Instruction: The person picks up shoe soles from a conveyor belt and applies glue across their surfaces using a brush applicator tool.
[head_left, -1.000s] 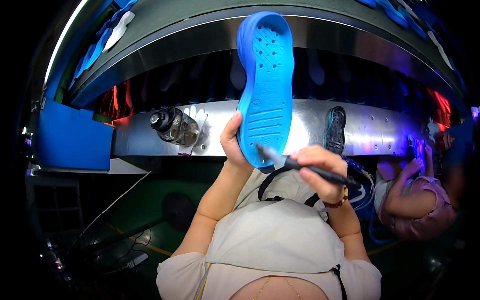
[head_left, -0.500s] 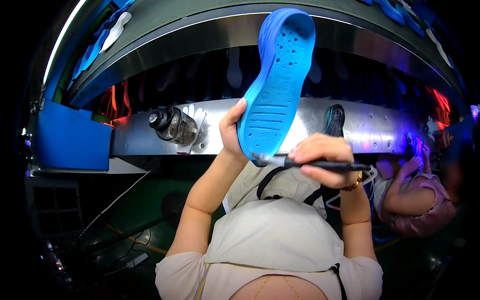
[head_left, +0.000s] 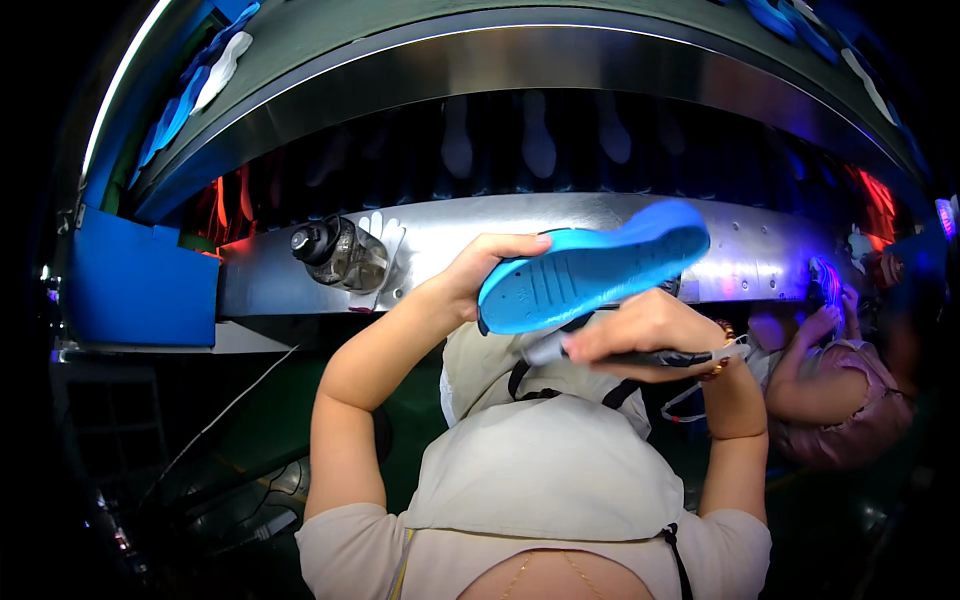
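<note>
the left hand point(head_left: 480, 272) grips the heel end of a blue sole point(head_left: 592, 268), held level just above the right hand point(head_left: 640, 332), which clasps a dark pen point(head_left: 640, 356) under it. a bottle point(head_left: 338, 254) lies left of both hands.

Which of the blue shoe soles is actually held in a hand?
The bright blue rubber sole with grooved tread, gripped by the left hand; the others sit up on the top ledge.

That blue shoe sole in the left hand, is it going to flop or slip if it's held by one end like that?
Probably fairly stiff: the blue sole sticks out sideways from the left hand, gripped near one end, with no visible droop. Likely light, since thumb and fingers alone carry it. The ridged tread should limit slipping. The right hand holds a dark pen-like tool just beneath it.
</note>
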